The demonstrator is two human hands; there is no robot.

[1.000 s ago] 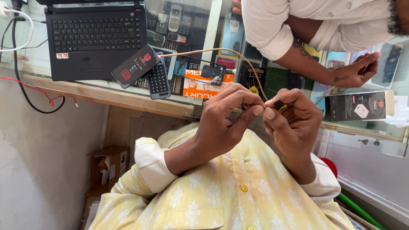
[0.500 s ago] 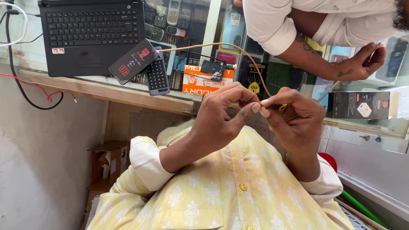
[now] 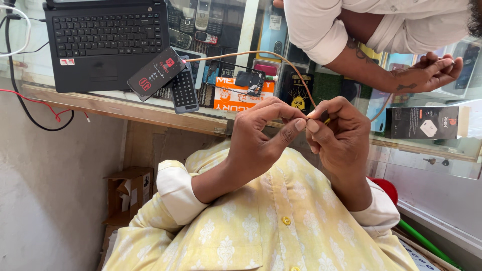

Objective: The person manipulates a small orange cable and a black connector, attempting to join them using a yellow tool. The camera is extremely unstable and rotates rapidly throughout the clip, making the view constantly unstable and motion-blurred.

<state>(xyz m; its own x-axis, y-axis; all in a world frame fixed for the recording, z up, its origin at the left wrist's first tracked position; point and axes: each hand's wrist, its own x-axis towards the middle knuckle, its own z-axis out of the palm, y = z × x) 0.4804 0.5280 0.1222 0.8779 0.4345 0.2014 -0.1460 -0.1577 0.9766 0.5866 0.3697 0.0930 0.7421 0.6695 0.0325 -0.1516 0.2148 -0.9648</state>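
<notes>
**Ravi:** Pinched between thumb and forefinger of both hands is the end of that thin braided orange cable (image 3: 296, 75). The left hand (image 3: 261, 135) and the right hand (image 3: 341, 135) meet fingertip to fingertip, both closed narrow on the same short stretch, with something small and yellowish just showing at the right fingers (image 3: 316, 123). I cannot tell what that bit is.

**Meena:** Where does the cable run from there?

**Ravi:** Up from the pinch in an arc over the glass counter (image 3: 150, 108), then left to the small dark device with red markings (image 3: 155, 74), which lies tilted, resting on a keypad phone (image 3: 184, 90) just beside the black laptop (image 3: 105, 45). So the worked end is held in the air above the lap, well apart from the far end on the counter.

**Meena:** What could go wrong, in your view?

**Ravi:** I'd judge the pull. If the hands draw back, the cable could tighten and drag the light device off the phone towards the counter's edge. The tip is also so small that it may slip out of the fingertips or get bent by too hard a squeeze. Another person's hand (image 3: 427, 73) rests on the counter off to the right, clear of the cable.
</notes>
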